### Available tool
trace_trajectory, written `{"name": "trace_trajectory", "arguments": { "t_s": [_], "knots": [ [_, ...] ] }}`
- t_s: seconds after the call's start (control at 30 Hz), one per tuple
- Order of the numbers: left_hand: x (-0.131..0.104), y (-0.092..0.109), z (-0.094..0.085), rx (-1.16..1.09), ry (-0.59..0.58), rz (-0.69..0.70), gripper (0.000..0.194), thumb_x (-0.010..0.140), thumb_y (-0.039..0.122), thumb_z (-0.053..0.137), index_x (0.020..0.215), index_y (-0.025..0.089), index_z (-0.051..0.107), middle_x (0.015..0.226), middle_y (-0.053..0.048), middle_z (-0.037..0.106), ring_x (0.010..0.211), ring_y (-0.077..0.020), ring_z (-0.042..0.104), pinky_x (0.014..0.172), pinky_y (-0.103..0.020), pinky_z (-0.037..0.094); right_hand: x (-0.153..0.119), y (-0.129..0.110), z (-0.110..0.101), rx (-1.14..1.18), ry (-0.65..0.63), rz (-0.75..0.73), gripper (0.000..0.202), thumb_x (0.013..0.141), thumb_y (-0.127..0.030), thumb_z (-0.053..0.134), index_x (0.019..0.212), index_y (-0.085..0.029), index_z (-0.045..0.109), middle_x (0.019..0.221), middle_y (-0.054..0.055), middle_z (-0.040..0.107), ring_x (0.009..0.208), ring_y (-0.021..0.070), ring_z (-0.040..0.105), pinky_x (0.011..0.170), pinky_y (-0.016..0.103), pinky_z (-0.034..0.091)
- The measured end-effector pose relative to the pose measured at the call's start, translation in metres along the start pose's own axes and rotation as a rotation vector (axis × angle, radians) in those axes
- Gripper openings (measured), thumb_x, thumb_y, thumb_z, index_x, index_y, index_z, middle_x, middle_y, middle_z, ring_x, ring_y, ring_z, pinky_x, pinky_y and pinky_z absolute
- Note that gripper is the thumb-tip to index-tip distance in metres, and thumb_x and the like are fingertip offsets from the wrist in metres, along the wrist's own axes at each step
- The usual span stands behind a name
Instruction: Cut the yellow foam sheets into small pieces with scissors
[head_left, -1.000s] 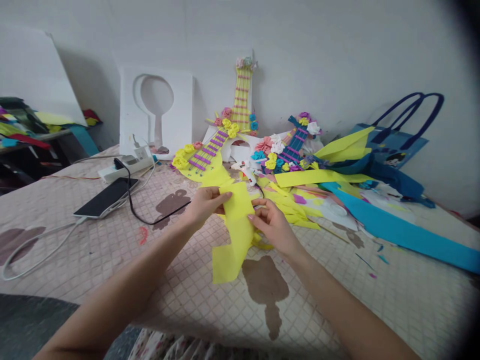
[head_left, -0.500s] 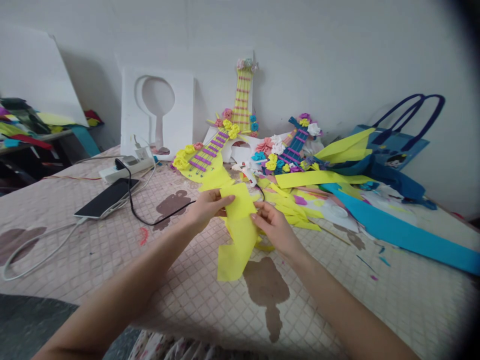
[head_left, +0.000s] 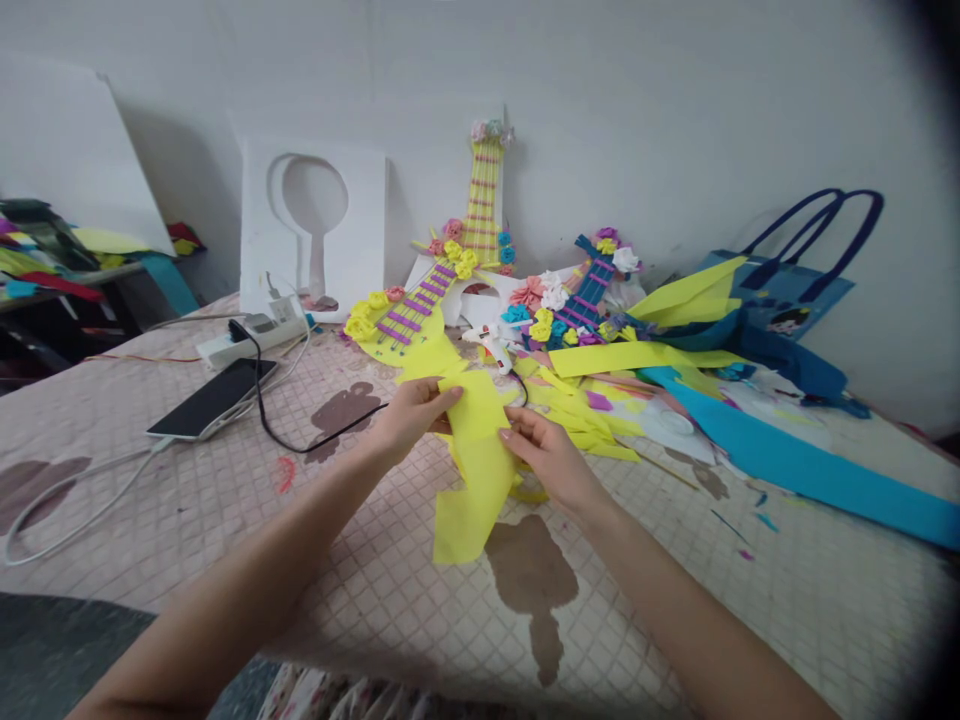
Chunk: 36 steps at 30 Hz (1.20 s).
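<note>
Between my hands is a yellow crepe paper strip [head_left: 480, 455], its lower end hanging down to the tablecloth. My left hand [head_left: 409, 415] pinches its upper left edge, thumb on top and the other fingers mostly behind. On the right edge, my right hand [head_left: 546, 450] grips the strip between thumb and fingers. Just beyond the paper lies a white hot glue gun [head_left: 491, 345]. Behind it stand a small yellow paper guitar [head_left: 420, 310] with purple bars and a blue one [head_left: 590, 290], both trimmed with paper flowers.
A power strip [head_left: 251, 332] and a phone [head_left: 214, 397] with cables lie at left. Yellow scraps [head_left: 592, 420] and a long blue paper strip [head_left: 795, 455] spread to the right, before a blue bag [head_left: 814, 285]. A white board with a cutout [head_left: 255, 220] leans on the wall.
Almost nothing differs. My left thumb has shifted slightly left on the yellow paper, and the whole view has moved a touch.
</note>
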<state>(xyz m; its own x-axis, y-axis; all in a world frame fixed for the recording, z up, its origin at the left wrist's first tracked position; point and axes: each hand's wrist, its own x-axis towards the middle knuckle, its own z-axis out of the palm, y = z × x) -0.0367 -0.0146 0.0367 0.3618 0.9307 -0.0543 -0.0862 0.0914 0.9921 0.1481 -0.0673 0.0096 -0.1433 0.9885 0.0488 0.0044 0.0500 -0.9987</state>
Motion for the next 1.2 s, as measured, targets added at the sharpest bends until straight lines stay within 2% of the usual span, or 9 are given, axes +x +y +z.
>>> {"name": "trace_trajectory", "arguments": {
  "t_s": [0.2,0.37,0.6,0.77,0.87,0.97,1.1,1.2],
  "knots": [
    [0.002,-0.002,-0.003,-0.026,-0.016,-0.011,0.038,0.076,0.048,0.058,0.084,0.011,0.061,0.081,-0.01,0.069,0.065,-0.0152,0.064,0.063,-0.028,0.053,0.0,0.002,-0.001,0.02,-0.009,0.005,0.032,0.078,-0.035,0.059,0.108,-0.023,0.059,0.079,0.001,0.06,0.08,0.0174,0.06,0.076,0.031,0.047],
    [0.003,-0.002,-0.005,-0.048,-0.022,-0.035,0.033,0.077,0.043,0.059,0.083,0.011,0.063,0.078,-0.01,0.069,0.064,-0.0159,0.065,0.064,-0.029,0.053,0.001,0.001,0.001,0.136,-0.021,0.06,0.035,0.075,-0.033,0.063,0.109,-0.024,0.06,0.084,0.002,0.064,0.082,0.0172,0.061,0.074,0.028,0.048],
    [0.004,0.0,-0.007,-0.023,-0.036,-0.045,0.034,0.077,0.042,0.059,0.084,0.009,0.064,0.076,-0.01,0.069,0.063,-0.0155,0.064,0.064,-0.029,0.053,-0.001,-0.005,0.002,0.223,-0.008,0.198,0.033,0.073,-0.029,0.065,0.106,-0.025,0.063,0.104,0.002,0.066,0.082,0.0131,0.061,0.066,0.019,0.048],
    [0.005,-0.001,-0.009,-0.01,-0.045,-0.037,0.038,0.074,0.045,0.061,0.085,0.009,0.064,0.076,-0.01,0.069,0.064,-0.0162,0.064,0.064,-0.03,0.053,-0.001,-0.006,0.002,0.279,0.001,0.249,0.037,0.071,-0.03,0.067,0.107,-0.025,0.061,0.105,0.003,0.066,0.086,0.0161,0.061,0.066,0.022,0.049],
    [0.005,-0.002,-0.01,-0.001,-0.054,-0.043,0.037,0.075,0.045,0.06,0.084,0.009,0.064,0.076,-0.01,0.069,0.061,-0.0151,0.064,0.062,-0.029,0.053,-0.001,-0.008,0.005,0.304,-0.009,0.257,0.034,0.071,-0.033,0.068,0.104,-0.024,0.062,0.102,0.003,0.066,0.087,0.0174,0.061,0.067,0.023,0.048],
    [0.004,-0.002,-0.009,0.004,-0.07,-0.053,0.036,0.075,0.044,0.061,0.082,0.009,0.064,0.076,-0.01,0.069,0.062,-0.0154,0.064,0.061,-0.028,0.052,-0.002,-0.009,0.007,0.308,-0.025,0.253,0.029,0.069,-0.034,0.07,0.095,-0.02,0.064,0.09,0.003,0.068,0.076,0.015,0.061,0.063,0.023,0.047],
    [0.003,-0.002,-0.007,-0.034,-0.086,-0.058,0.039,0.078,0.047,0.057,0.088,0.01,0.064,0.083,-0.012,0.069,0.067,-0.0174,0.065,0.062,-0.029,0.053,-0.002,-0.006,0.006,0.309,0.032,0.232,0.022,0.064,-0.032,0.074,0.078,-0.017,0.065,0.072,0.0,0.067,0.061,0.011,0.057,0.057,0.02,0.044],
    [0.004,0.001,-0.004,-0.115,-0.064,-0.087,0.042,0.082,0.047,0.05,0.09,0.008,0.063,0.085,-0.015,0.069,0.069,-0.0197,0.066,0.063,-0.031,0.053,-0.001,-0.004,0.004,0.338,0.077,0.223,0.019,0.064,-0.031,0.074,0.077,-0.019,0.065,0.073,-0.001,0.067,0.061,0.0105,0.057,0.057,0.02,0.044]
  ]
}}
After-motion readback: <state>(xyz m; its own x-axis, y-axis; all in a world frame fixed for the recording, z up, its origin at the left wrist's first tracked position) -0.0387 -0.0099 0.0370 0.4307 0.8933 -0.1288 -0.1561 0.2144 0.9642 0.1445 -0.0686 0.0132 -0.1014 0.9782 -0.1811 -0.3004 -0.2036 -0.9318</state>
